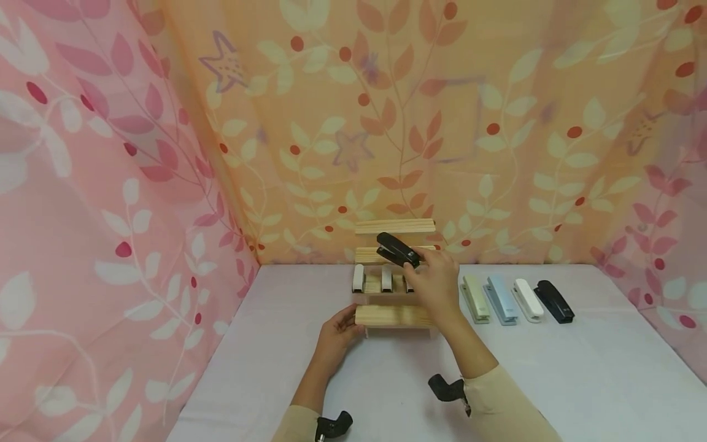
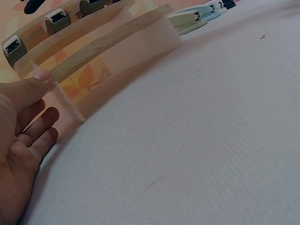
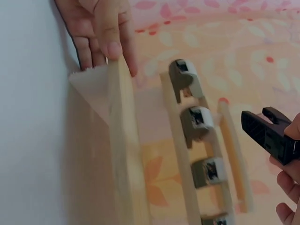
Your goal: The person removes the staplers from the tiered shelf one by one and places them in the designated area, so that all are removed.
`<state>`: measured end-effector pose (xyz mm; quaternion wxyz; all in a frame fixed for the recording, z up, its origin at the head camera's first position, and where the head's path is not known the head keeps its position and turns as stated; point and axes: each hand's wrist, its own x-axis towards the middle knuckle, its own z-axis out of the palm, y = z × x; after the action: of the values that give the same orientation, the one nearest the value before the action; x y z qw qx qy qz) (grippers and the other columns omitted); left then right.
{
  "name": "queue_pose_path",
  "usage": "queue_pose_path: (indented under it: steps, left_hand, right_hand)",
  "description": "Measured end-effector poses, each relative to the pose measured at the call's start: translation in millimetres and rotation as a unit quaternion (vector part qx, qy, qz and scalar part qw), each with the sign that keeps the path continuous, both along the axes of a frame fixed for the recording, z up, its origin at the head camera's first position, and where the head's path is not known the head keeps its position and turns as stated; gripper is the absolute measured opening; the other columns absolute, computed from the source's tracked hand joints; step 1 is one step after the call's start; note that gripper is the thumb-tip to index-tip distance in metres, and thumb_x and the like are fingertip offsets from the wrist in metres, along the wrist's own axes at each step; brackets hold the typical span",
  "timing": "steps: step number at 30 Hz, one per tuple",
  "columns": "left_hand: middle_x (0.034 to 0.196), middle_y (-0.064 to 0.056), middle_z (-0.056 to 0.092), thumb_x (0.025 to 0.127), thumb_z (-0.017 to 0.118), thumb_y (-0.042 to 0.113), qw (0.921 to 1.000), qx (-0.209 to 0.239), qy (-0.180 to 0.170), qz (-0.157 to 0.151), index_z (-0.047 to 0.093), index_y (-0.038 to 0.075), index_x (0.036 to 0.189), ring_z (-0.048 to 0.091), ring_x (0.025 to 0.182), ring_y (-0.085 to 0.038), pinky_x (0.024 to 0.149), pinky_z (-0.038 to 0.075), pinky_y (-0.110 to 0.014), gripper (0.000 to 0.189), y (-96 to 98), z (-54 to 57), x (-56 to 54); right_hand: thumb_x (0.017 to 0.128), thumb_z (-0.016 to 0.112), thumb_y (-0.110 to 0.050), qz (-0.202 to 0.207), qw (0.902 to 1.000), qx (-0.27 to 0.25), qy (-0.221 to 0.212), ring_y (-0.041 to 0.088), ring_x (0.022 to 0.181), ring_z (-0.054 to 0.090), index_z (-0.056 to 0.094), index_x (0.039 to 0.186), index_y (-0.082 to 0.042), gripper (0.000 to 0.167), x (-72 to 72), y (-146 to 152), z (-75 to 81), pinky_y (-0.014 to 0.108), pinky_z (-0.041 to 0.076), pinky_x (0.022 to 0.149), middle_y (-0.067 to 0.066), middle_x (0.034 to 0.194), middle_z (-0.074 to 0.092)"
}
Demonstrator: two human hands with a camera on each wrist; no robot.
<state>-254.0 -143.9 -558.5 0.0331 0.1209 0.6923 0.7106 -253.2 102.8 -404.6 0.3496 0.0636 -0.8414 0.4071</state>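
Note:
My right hand (image 1: 436,282) grips a black stapler (image 1: 397,250) by one end, holding it tilted in the air over the upper steps of a tiered rack with wooden shelves (image 1: 394,315). At the left end of the lowest shelf is my left hand (image 1: 338,334), its thumb on top of the board and its fingers at the side panel. Several small staplers with pale tops (image 3: 204,117) stand in a row on the second shelf up. In the head view, my right hand partly hides that row. The two upper shelves (image 1: 394,226) rise behind it.
Right of the rack, a row of staplers lies on the white table (image 1: 309,294): a green one (image 1: 475,299), a light blue one (image 1: 501,301), a white one (image 1: 528,300) and another black one (image 1: 555,301). Patterned curtains (image 1: 331,123) enclose the back and sides.

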Motion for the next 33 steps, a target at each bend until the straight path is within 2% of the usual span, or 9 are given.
queue_pose_path:
  steps: [7,11,16,21,28,33]
  left_hand:
    - [0.146,-0.013,0.058,0.09,0.081,0.016,1.0,0.004,-0.006,-0.001,0.05,0.006,0.15,0.059,0.13,-0.026,0.099,0.055,-0.023,0.068,-0.2,-1.1,-1.2]
    - [0.146,-0.012,0.058,0.089,0.081,0.02,1.0,-0.009,0.001,0.005,0.05,0.007,0.15,0.059,0.131,-0.025,0.099,0.055,-0.022,0.069,-2.4,-0.3,-0.7]
    - [0.146,-0.012,0.058,0.089,0.081,0.022,1.0,-0.006,0.0,0.007,0.051,0.008,0.15,0.058,0.132,-0.026,0.1,0.054,-0.022,0.069,-4.8,1.9,-2.3]
    - [0.147,-0.015,0.057,0.09,0.08,0.02,0.9999,-0.01,0.007,0.009,0.049,0.004,0.15,0.059,0.131,-0.028,0.1,0.054,-0.022,0.069,-4.2,3.4,-3.2]
    - [0.147,-0.017,0.056,0.091,0.079,0.015,0.9999,-0.008,-0.003,0.011,0.05,0.004,0.15,0.058,0.132,-0.029,0.1,0.054,-0.021,0.067,-3.0,-0.1,-2.1]
    - [0.146,-0.014,0.057,0.089,0.081,0.015,0.9998,-0.006,-0.011,0.013,0.052,0.007,0.149,0.059,0.131,-0.027,0.099,0.054,-0.021,0.067,-5.0,2.4,-3.7]
  right_hand:
    - [0.081,0.081,-0.008,-0.008,0.9978,0.016,0.064,0.031,0.096,0.058,0.075,0.116,-0.002,0.036,21.0,30.0,4.9,0.051,0.035,0.088,0.015,0.101,0.077]
    - [0.081,0.081,-0.006,-0.014,0.9977,0.013,0.064,0.031,0.102,0.059,0.075,0.116,-0.002,0.036,32.0,46.5,3.6,0.052,0.035,0.091,0.016,0.103,0.076]
    - [0.08,0.083,-0.005,-0.02,0.998,0.014,0.058,0.032,0.103,0.059,0.075,0.116,-0.002,0.037,44.2,66.0,-2.0,0.049,0.034,0.087,0.016,0.103,0.074]
    - [0.077,0.084,-0.002,-0.026,0.9961,0.046,0.07,0.035,0.106,0.059,0.074,0.115,0.002,0.04,56.1,89.0,-2.8,0.049,0.033,0.086,0.019,0.109,0.073]
    - [0.073,0.083,0.005,-0.041,0.9922,0.068,0.097,0.036,0.104,0.058,0.074,0.115,0.002,0.042,80.8,123.1,-0.2,0.047,0.03,0.084,0.02,0.102,0.073]
    - [0.074,0.083,0.004,-0.055,0.9916,0.07,0.095,0.033,0.102,0.056,0.073,0.113,0.003,0.041,91.5,144.0,0.3,0.041,0.028,0.084,0.022,0.099,0.071]
